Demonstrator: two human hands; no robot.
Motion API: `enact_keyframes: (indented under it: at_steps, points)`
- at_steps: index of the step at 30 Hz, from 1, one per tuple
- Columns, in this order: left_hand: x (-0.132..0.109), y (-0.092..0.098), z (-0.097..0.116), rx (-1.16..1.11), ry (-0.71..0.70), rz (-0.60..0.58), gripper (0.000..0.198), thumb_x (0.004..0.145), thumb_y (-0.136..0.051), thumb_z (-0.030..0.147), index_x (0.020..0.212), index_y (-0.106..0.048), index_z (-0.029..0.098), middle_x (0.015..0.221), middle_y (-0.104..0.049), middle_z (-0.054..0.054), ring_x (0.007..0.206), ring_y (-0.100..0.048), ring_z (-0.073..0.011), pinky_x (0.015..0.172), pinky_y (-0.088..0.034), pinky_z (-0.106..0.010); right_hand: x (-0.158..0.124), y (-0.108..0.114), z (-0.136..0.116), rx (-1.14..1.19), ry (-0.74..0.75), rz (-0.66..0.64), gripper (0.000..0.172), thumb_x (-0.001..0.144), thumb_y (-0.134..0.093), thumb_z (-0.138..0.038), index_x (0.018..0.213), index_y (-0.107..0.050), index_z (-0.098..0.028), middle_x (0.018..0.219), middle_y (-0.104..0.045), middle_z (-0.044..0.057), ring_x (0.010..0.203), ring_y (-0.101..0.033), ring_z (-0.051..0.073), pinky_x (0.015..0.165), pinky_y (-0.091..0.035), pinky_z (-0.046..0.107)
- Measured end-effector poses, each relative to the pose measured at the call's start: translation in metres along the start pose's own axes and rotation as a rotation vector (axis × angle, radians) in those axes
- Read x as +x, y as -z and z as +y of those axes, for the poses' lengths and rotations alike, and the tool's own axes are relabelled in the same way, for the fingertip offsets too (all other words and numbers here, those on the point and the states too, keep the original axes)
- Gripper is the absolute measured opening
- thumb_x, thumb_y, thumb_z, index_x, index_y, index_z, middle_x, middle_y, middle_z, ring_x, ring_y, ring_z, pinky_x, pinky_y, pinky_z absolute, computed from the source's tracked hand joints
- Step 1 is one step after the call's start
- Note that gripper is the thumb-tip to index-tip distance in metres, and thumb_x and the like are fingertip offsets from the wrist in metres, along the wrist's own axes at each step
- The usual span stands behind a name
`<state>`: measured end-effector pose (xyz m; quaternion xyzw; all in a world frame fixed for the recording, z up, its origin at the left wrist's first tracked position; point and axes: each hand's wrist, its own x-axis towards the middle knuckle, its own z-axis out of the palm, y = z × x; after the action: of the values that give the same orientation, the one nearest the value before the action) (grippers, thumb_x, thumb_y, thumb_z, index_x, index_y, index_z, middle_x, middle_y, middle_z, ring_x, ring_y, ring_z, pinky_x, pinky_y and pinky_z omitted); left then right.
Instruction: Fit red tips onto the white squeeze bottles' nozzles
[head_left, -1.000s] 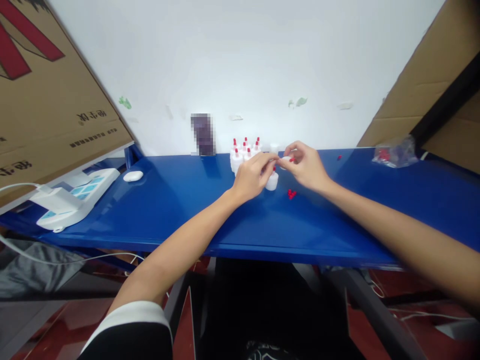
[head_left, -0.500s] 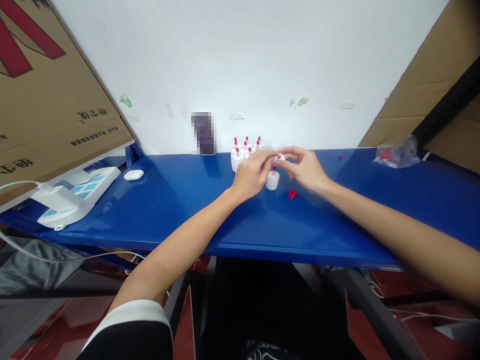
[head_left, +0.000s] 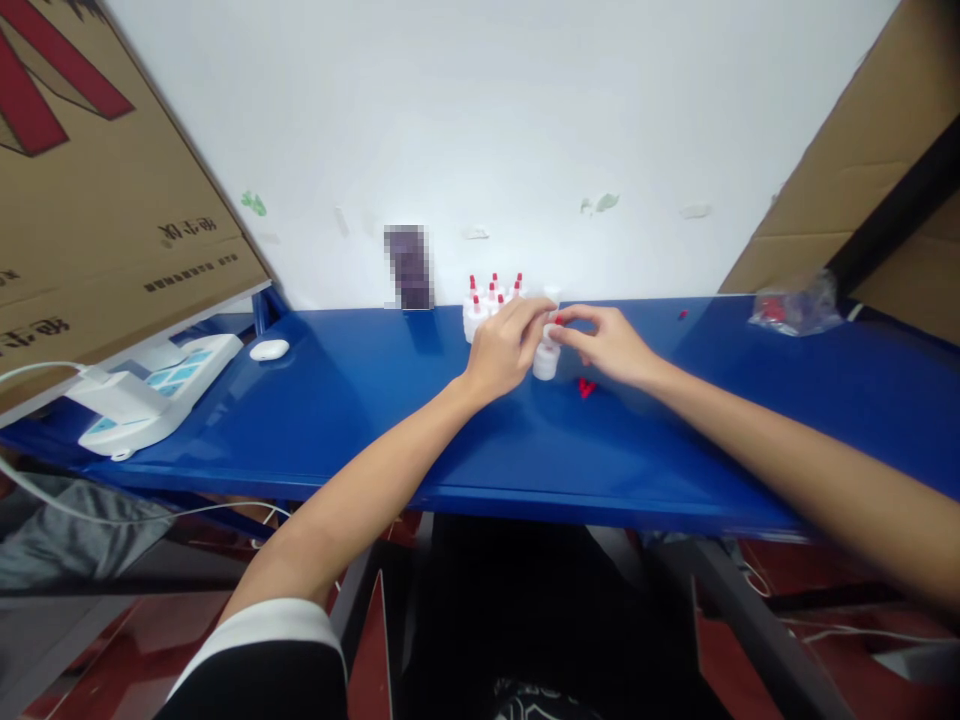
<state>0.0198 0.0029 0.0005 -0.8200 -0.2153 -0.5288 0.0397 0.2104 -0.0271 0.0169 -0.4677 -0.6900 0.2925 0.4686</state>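
Note:
My left hand (head_left: 508,348) is closed around a small white plastic piece, apparently a squeeze bottle, mostly hidden by the fingers. My right hand (head_left: 616,346) meets it from the right, thumb and fingertips pinched on a small red cap (head_left: 559,321) at the white piece. Directly below the fingers, a white bottle (head_left: 545,363) stands upright on the blue table (head_left: 360,400); its top is partly covered. A small pile of red caps (head_left: 586,387) lies just right of it. Behind my left hand stands a cluster of white bottles (head_left: 472,322) with red tips.
A clear plastic bag (head_left: 799,305) with red pieces lies at the far right, and a single red piece (head_left: 682,314) left of it. On the left are a white earbud case (head_left: 268,350) and a power strip (head_left: 180,385). Cardboard (head_left: 112,200) stands at the left side.
My right fingers have shifted slightly at the white piece, and its red tip has changed position. The left hand has stayed nearly still.

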Motion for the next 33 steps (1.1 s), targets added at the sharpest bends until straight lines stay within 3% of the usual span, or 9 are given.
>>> enact_keyframes:
  at_steps: [14,21,27,33]
  points:
    - [-0.001,-0.001,0.001,-0.007,-0.027,-0.029,0.022,0.108,-0.047,0.024,0.115,-0.067,0.018,0.108,-0.076,-0.006,0.094,-0.07,-0.0132,0.079,-0.056,-0.026,0.001,0.002,-0.002,-0.048,0.036,-0.037,0.043,0.079,-0.076,-0.059,0.091,-0.072,-0.018,0.071,-0.065,0.001,0.048,-0.047,0.012,0.048,-0.038,0.031]
    - [-0.001,-0.001,0.001,0.002,-0.02,-0.061,0.023,0.109,-0.046,0.024,0.117,-0.067,0.017,0.107,-0.075,-0.007,0.095,-0.07,-0.0135,0.081,-0.057,-0.027,0.001,-0.001,0.001,-0.074,0.138,-0.012,0.031,0.082,-0.074,-0.051,0.087,-0.073,-0.02,0.088,-0.07,0.007,0.076,-0.061,0.021,0.06,-0.047,0.033]
    - [-0.001,0.0,0.001,0.005,-0.04,-0.05,0.023,0.109,-0.047,0.023,0.12,-0.067,0.017,0.107,-0.074,-0.006,0.095,-0.07,-0.0132,0.081,-0.056,-0.026,0.002,0.0,0.006,0.021,0.073,0.039,0.027,0.086,-0.069,-0.042,0.102,-0.074,-0.021,0.088,-0.068,0.002,0.056,-0.052,0.012,0.054,-0.042,0.03]
    - [-0.001,0.0,0.003,0.011,-0.074,-0.07,0.023,0.109,-0.047,0.022,0.119,-0.067,0.017,0.101,-0.073,-0.005,0.086,-0.068,-0.0126,0.076,-0.053,-0.026,0.011,0.019,0.014,0.242,-0.003,0.04,0.015,0.074,-0.071,-0.028,0.086,-0.069,-0.02,0.068,-0.057,-0.001,0.057,-0.054,0.014,0.055,-0.042,0.03]
